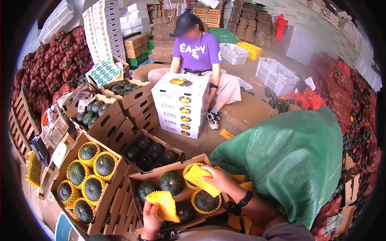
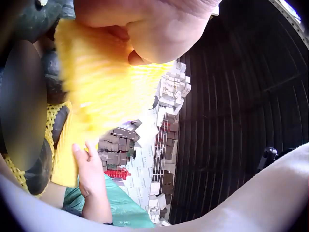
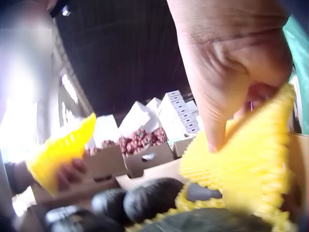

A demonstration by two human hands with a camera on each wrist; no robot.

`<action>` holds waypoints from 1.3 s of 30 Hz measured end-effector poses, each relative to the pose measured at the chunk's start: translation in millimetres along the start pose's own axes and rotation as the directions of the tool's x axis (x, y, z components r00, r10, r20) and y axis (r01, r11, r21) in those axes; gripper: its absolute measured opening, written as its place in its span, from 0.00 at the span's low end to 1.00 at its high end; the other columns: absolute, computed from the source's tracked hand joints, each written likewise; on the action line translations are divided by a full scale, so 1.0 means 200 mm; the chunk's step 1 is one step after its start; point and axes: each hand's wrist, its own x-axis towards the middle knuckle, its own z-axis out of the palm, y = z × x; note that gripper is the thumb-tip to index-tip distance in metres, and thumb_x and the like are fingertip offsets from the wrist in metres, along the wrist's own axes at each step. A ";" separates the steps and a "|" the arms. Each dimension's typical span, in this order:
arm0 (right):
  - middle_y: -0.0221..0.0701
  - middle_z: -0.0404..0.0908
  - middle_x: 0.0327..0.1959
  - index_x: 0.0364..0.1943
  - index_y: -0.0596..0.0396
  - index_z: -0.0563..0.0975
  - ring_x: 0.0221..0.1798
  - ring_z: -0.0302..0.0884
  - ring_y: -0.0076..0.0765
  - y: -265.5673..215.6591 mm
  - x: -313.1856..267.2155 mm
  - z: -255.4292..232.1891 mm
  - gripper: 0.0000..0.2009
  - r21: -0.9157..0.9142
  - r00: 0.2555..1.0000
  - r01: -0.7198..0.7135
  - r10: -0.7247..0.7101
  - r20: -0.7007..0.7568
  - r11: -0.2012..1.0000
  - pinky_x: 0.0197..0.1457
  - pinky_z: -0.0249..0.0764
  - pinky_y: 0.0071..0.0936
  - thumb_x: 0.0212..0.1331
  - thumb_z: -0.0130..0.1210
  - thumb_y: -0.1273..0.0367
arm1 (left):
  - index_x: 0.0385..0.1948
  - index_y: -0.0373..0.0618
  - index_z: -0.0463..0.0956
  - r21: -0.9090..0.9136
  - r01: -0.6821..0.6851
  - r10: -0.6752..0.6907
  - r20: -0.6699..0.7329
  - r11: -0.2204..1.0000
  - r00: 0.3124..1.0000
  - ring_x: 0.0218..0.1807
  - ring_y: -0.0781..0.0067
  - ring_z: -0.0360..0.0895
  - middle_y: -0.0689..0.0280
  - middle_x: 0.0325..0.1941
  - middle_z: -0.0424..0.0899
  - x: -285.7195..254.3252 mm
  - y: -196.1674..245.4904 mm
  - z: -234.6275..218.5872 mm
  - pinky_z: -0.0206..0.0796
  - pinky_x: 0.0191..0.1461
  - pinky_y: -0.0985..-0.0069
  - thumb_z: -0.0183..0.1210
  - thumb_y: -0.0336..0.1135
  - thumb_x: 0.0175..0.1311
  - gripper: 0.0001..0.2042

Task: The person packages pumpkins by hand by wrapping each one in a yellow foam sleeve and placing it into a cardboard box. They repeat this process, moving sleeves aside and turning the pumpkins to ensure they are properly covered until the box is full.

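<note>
My left hand pinches a flat yellow foam net sleeve over the near left part of an open cardboard box. Another yellow foam net sleeve is gripped between the thumb and fingers of my right hand, at the box's far right corner. Inside the box sit several dark green pumpkins; one bare pumpkin is in the far row. At the near right, a pumpkin wears a yellow net around its sides. In the right wrist view, the right hand's sleeve overlaps a netted pumpkin.
Left stands a box of netted pumpkins; beyond are boxes of bare pumpkins. A big green sack bulges beside my right arm. Opposite sits a person behind a white carton stack. Red net sacks pile up left.
</note>
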 end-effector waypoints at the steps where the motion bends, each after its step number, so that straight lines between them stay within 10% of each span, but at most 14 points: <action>1: 0.38 0.76 0.52 0.58 0.53 0.70 0.51 0.76 0.46 0.02 -0.01 0.00 0.25 -0.251 0.992 0.093 -0.111 -0.056 0.963 0.51 0.73 0.37 0.53 0.62 0.67 | 0.47 0.38 0.71 -0.043 -0.016 0.016 -0.013 0.999 1.000 0.43 0.71 0.79 0.60 0.44 0.81 -0.01 0.03 0.04 0.70 0.48 0.77 0.47 0.26 0.69 0.09; 3: 0.36 0.71 0.56 0.57 0.51 0.72 0.58 0.70 0.46 -0.13 -0.06 -0.03 0.23 -0.529 0.959 0.092 -0.219 -0.183 0.843 0.56 0.70 0.38 0.55 0.61 0.67 | 0.46 0.38 0.71 0.300 -0.152 0.138 0.067 0.942 0.988 0.40 0.70 0.80 0.60 0.41 0.82 -0.04 0.06 0.05 0.70 0.45 0.76 0.48 0.28 0.69 0.08; 6: 0.38 0.74 0.52 0.55 0.53 0.73 0.53 0.74 0.45 -0.27 -0.09 0.03 0.19 0.005 0.818 0.414 -0.370 -0.440 0.910 0.54 0.71 0.35 0.59 0.57 0.67 | 0.37 0.39 0.74 0.754 -0.312 0.159 0.271 0.578 0.949 0.30 0.61 0.81 0.56 0.28 0.80 -0.06 0.15 0.13 0.70 0.35 0.71 0.57 0.34 0.64 0.08; 8: 0.39 0.78 0.46 0.55 0.58 0.73 0.49 0.77 0.41 -0.33 -0.18 0.11 0.17 0.757 0.930 -0.093 -0.215 0.297 0.646 0.52 0.71 0.31 0.64 0.51 0.67 | 0.34 0.40 0.75 0.813 -0.390 0.147 0.363 0.432 0.920 0.29 0.52 0.78 0.54 0.26 0.78 -0.07 0.17 0.18 0.69 0.33 0.68 0.60 0.36 0.61 0.09; 14: 0.41 0.79 0.39 0.47 0.60 0.74 0.43 0.79 0.40 -0.39 -0.25 0.14 0.13 0.293 0.772 0.228 -0.356 0.527 0.929 0.46 0.72 0.30 0.58 0.53 0.74 | 0.11 0.40 0.72 0.793 -0.567 0.152 0.546 0.223 0.824 0.17 0.56 0.73 0.61 0.14 0.72 -0.02 0.25 0.18 0.66 0.23 0.68 0.70 0.53 0.42 0.24; 18: 0.32 0.77 0.36 0.43 0.56 0.74 0.42 0.77 0.31 -0.34 -0.19 0.30 0.16 0.647 0.966 0.249 -0.227 -0.119 0.721 0.45 0.71 0.27 0.47 0.62 0.74 | 0.44 0.39 0.77 0.874 -0.433 0.630 0.467 -0.222 0.621 0.46 0.53 0.70 0.54 0.44 0.72 -0.09 0.27 0.44 0.65 0.47 0.59 0.74 0.49 0.37 0.31; 23: 0.27 0.72 0.26 0.33 0.57 0.73 0.32 0.72 0.26 -0.34 -0.21 0.34 0.07 0.606 0.930 0.348 -0.178 -0.323 0.715 0.32 0.67 0.26 0.53 0.59 0.74 | 0.51 0.37 0.73 0.566 -0.575 0.479 0.327 0.592 0.815 0.36 0.66 0.78 0.59 0.34 0.81 -0.05 0.06 0.36 0.69 0.37 0.81 0.64 0.35 0.57 0.21; 24: 0.30 0.78 0.32 0.38 0.60 0.75 0.35 0.76 0.27 -0.18 -0.18 0.38 0.07 0.387 0.898 0.424 -0.325 -0.296 0.819 0.36 0.71 0.24 0.58 0.55 0.72 | 0.43 0.38 0.75 0.217 -0.242 0.201 0.196 0.945 0.960 0.32 0.65 0.79 0.62 0.25 0.80 -0.05 0.11 0.33 0.69 0.41 0.76 0.55 0.32 0.67 0.09; 26: 0.35 0.79 0.42 0.46 0.65 0.75 0.41 0.78 0.29 -0.24 -0.10 0.30 0.10 0.864 0.946 0.305 -0.026 -0.322 0.402 0.43 0.75 0.25 0.62 0.51 0.73 | 0.37 0.40 0.74 -0.423 0.152 0.145 0.591 0.893 0.794 0.34 0.63 0.78 0.62 0.23 0.79 -0.01 0.15 0.28 0.68 0.46 0.70 0.50 0.32 0.70 0.06; 28: 0.39 0.79 0.51 0.52 0.68 0.73 0.48 0.79 0.31 -0.14 -0.06 0.29 0.14 0.979 0.973 0.105 0.183 -0.137 0.173 0.51 0.76 0.26 0.65 0.47 0.75 | 0.42 0.38 0.73 0.048 -0.203 0.152 0.498 0.978 0.854 0.43 0.58 0.75 0.58 0.36 0.77 -0.06 0.16 0.32 0.63 0.56 0.63 0.55 0.29 0.65 0.08; 32: 0.39 0.79 0.43 0.48 0.65 0.73 0.44 0.78 0.35 -0.26 -0.17 0.46 0.12 0.592 0.896 0.363 -0.095 -0.434 0.719 0.48 0.72 0.27 0.60 0.48 0.77 | 0.58 0.40 0.69 0.668 -0.519 0.442 0.302 0.534 0.844 0.47 0.62 0.75 0.56 0.42 0.77 -0.06 0.10 0.49 0.63 0.60 0.70 0.60 0.27 0.58 0.24; 34: 0.38 0.79 0.41 0.47 0.62 0.74 0.46 0.77 0.34 -0.26 -0.19 0.44 0.13 0.635 0.939 0.300 -0.103 -0.328 0.712 0.49 0.71 0.28 0.58 0.46 0.78 | 0.49 0.36 0.75 0.192 -0.341 0.331 0.085 0.920 0.940 0.45 0.73 0.77 0.63 0.42 0.81 -0.01 0.04 0.39 0.64 0.58 0.73 0.54 0.26 0.64 0.13; 38: 0.36 0.80 0.44 0.50 0.59 0.74 0.49 0.77 0.33 -0.22 -0.03 0.24 0.15 0.992 0.997 0.071 -0.014 -0.070 0.104 0.57 0.71 0.31 0.60 0.45 0.76 | 0.42 0.39 0.73 -0.245 0.053 0.033 0.335 0.968 0.942 0.43 0.76 0.77 0.65 0.42 0.81 0.00 0.12 0.31 0.65 0.53 0.76 0.49 0.27 0.65 0.08; 39: 0.37 0.79 0.50 0.54 0.59 0.72 0.54 0.76 0.35 -0.16 -0.04 0.24 0.16 0.854 0.896 -0.405 -0.326 0.300 -0.328 0.61 0.69 0.35 0.62 0.46 0.69 | 0.42 0.39 0.73 -0.262 0.089 -0.017 0.266 0.961 0.964 0.43 0.75 0.77 0.65 0.42 0.80 0.01 0.14 0.32 0.66 0.53 0.76 0.48 0.29 0.65 0.08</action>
